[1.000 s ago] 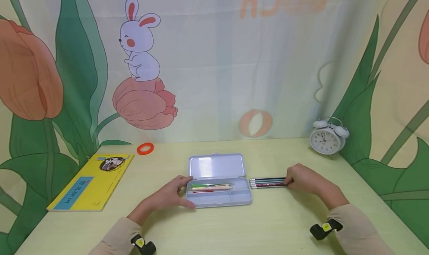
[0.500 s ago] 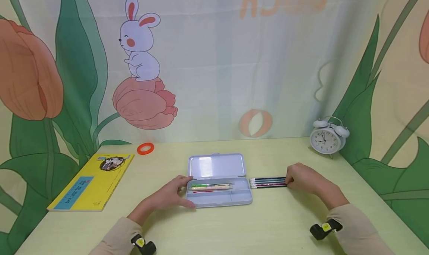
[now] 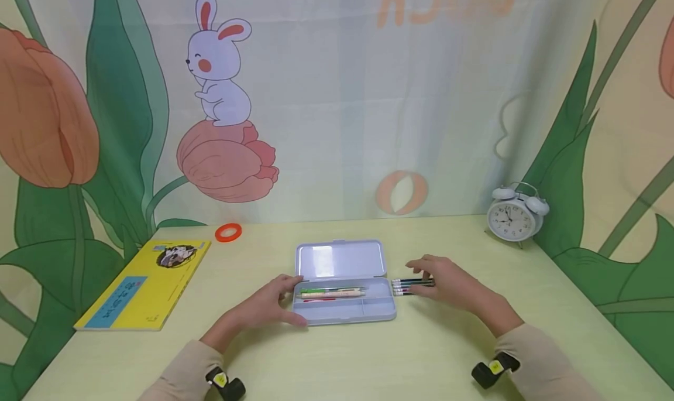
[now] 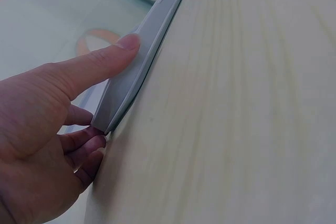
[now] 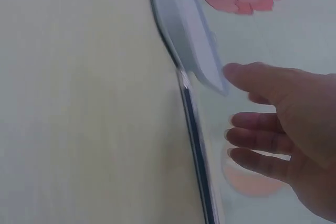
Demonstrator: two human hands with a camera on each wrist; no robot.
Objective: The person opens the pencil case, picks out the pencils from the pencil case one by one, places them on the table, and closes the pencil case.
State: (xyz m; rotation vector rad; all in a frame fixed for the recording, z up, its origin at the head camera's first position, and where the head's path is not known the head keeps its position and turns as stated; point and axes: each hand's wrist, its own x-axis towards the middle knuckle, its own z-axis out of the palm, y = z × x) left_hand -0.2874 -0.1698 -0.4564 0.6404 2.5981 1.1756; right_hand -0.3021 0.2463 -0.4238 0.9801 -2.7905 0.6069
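Observation:
An open white pencil case [image 3: 378, 312] lies on the table, its lid [image 3: 342, 260] tilted back. Several pens [image 3: 337, 294] rest in its rear compartment. My left hand [image 3: 265, 303] holds the case's left end; in the left wrist view the thumb lies on the front wall [image 4: 149, 45] and the other fingers bend at the corner. Just right of the case lies a row of dark pencils [image 3: 402, 282], white ends toward it. Over them is my right hand [image 3: 447, 281], partly hiding them. In the right wrist view its fingers [image 5: 257, 140] are spread apart, above the pencils [image 5: 195, 135].
A yellow book [image 3: 144, 287] lies at the left of the table [image 3: 358, 360]. An orange-red ring [image 3: 229, 233] sits at the back left. At the back right stands a white alarm clock [image 3: 511, 219]. A printed curtain [image 3: 326, 126] hangs behind.
My right hand has released the pencils' far ends and moved left along them toward the case, its fingers spreading. My left hand and the case have stayed in place.

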